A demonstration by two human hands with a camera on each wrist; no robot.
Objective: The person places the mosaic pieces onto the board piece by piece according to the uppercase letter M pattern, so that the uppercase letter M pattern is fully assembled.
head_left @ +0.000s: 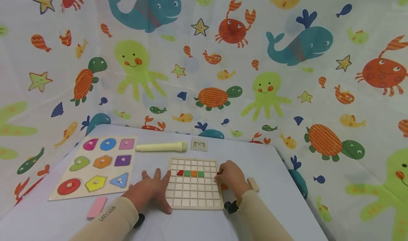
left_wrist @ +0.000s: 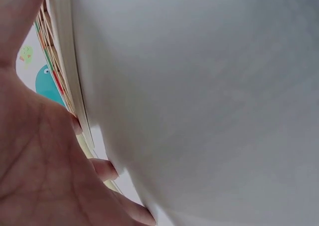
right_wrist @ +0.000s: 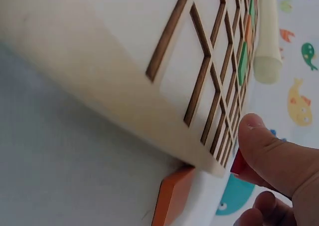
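Observation:
A wooden grid board lies on the table between my hands. One row holds a red piece with a rounded corner, a green square, an orange square and another green square. With fingers spread, my left hand rests along the board's left edge; its palm fills the side of the left wrist view. My right hand pinches a small red block between thumb and fingers at the board's right edge. Beneath that hand, an orange block lies against the board's side.
To the left lies a shape puzzle board with knobbed pieces, a pink block before it. Behind the grid are a pale yellow stick and a small pattern card. A plain wooden block sits beyond my right wrist.

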